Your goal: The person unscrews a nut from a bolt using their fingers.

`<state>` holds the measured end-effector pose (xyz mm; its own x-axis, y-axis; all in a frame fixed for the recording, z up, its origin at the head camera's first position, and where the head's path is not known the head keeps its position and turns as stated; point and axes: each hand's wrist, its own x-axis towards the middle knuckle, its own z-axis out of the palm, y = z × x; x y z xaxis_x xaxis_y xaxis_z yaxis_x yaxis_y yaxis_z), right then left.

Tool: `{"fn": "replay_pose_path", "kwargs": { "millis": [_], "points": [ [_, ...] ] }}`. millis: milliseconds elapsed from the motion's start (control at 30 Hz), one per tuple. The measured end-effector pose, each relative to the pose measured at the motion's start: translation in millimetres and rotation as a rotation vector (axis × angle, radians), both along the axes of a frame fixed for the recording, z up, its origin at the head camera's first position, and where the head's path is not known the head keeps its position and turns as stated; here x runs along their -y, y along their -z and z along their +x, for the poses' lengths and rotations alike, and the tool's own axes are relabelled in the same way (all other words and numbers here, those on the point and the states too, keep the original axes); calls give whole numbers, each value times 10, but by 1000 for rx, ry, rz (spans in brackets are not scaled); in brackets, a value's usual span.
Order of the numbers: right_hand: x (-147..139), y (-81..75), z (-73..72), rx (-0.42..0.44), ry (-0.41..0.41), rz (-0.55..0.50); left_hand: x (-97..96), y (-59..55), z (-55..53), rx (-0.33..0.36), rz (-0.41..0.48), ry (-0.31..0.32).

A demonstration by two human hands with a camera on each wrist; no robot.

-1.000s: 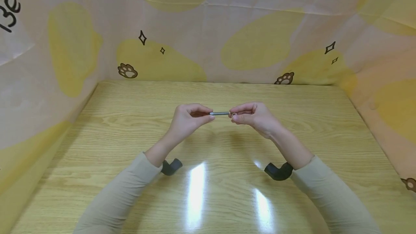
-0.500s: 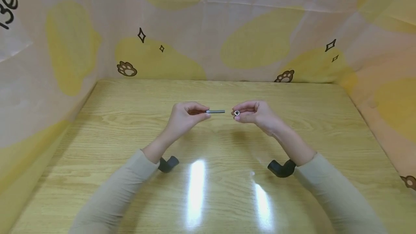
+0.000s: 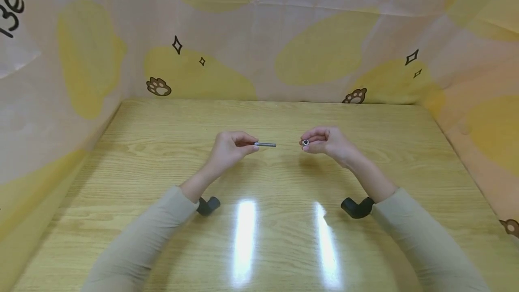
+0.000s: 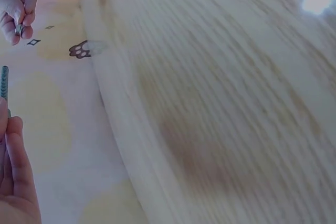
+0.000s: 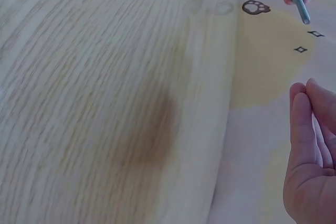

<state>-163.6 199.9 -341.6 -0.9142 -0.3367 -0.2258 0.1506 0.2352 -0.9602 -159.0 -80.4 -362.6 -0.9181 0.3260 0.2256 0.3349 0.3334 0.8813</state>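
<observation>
My left hand (image 3: 229, 150) pinches a metal bolt (image 3: 266, 144) near one end between thumb and fingers. The bolt lies level, its threaded shank (image 4: 4, 83) pointing toward the other hand. Across a gap, my right hand (image 3: 328, 142) pinches a small metal nut (image 3: 306, 142), whose hole shows in the head view. In the left wrist view the nut (image 4: 19, 29) sits between the right fingertips. The right fingers hide it in the right wrist view, where the bolt (image 5: 300, 9) sticks out from the left hand. Both hands are raised over the wooden table (image 3: 275, 179).
A patterned cloth (image 3: 259, 48) with yellow patches and paw prints stands behind the table and along both sides. Black curved pieces (image 3: 357, 207) stick out at both wrists. Bright light reflections lie on the near part of the table.
One second ago the bolt's free end reached the right fingertips. The hands have since drawn apart, the right one moving right with the nut and the left one slightly left with the bolt.
</observation>
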Motion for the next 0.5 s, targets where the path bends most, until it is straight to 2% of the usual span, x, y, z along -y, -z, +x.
{"fn": "replay_pose_path", "kwargs": {
  "millis": [167, 500],
  "points": [
    [-70, 75, -29, 14, -5, 29, -7, 75, -15, -21, -60, -13],
    [-111, 216, -96, 11, -7, 163, 5, 201, -93, 6, -153, -49]
  ]
}}
